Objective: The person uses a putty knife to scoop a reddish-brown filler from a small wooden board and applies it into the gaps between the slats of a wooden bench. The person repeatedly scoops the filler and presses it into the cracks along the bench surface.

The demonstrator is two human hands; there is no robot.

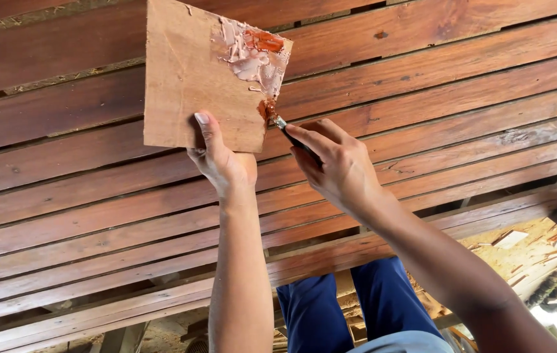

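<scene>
Long reddish-brown planks (pixel 422 98) run side by side across nearly the whole view, slanting up to the right, with narrow dark gaps between some of them. Their surface is glossy in places and marked with knots and scratches. Past the planks' lower right edge lies a dusty floor (pixel 520 255) strewn with wood scraps (pixel 510 238), lit by bright daylight in the corner.

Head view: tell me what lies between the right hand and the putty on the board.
In the head view, a small putty knife bridges the right hand and the putty on the board; its tip carries reddish filler.
</scene>
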